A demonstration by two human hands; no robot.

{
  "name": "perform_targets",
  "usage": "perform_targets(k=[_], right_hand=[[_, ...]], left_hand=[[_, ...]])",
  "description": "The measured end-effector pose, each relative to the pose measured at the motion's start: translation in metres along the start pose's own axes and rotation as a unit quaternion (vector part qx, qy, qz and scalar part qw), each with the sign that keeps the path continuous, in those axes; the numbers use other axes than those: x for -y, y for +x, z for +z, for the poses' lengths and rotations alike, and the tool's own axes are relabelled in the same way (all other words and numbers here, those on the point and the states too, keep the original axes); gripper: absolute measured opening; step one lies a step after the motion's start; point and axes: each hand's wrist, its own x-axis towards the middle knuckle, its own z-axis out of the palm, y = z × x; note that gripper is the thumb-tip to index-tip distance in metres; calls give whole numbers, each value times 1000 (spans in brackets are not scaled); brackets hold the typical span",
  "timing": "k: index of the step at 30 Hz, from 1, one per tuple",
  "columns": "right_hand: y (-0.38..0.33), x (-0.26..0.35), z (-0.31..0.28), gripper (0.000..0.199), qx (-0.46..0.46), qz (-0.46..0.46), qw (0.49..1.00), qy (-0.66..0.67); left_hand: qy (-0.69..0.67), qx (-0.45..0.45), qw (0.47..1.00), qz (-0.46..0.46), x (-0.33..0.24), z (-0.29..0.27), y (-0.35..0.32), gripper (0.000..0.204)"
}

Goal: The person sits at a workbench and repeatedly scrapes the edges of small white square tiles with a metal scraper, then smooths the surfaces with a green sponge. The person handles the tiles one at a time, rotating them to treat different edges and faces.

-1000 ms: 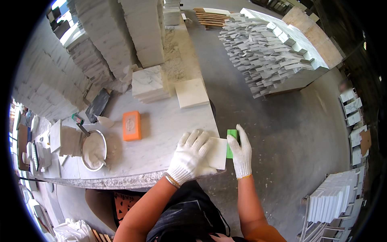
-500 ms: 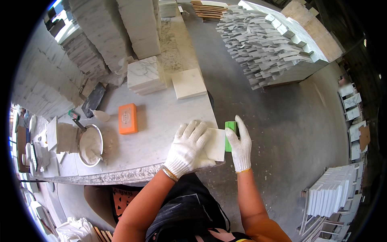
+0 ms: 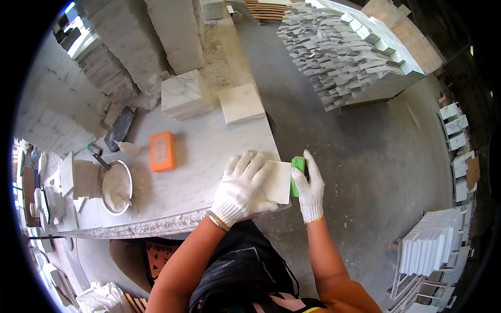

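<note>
On the table (image 3: 219,141), a hand could pass between the orange block (image 3: 163,151) and the left hand (image 3: 240,188), which covers the front right corner. Tall stone stacks (image 3: 125,41) wall off the back left; the marble tile stack (image 3: 183,94) obstructs farther back. A metal bowl (image 3: 131,180) blocks the front edge's left part; the green block (image 3: 298,180) stands just off the right edge.
</note>
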Motion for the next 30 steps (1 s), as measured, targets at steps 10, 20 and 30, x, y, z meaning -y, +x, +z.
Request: perform_targets(k=[10, 20, 30], right_hand=[[-4, 13, -2, 64, 16, -92, 995, -36], [-12, 31, -8, 64, 64, -56, 995, -44], [7, 10, -8, 63, 32, 16, 999, 36]], left_hand=[[13, 10, 1000, -4, 1, 1, -2, 100], [7, 6, 1000, 4, 5, 1, -4, 99], [2, -16, 1000, 18, 1, -1, 0, 98]])
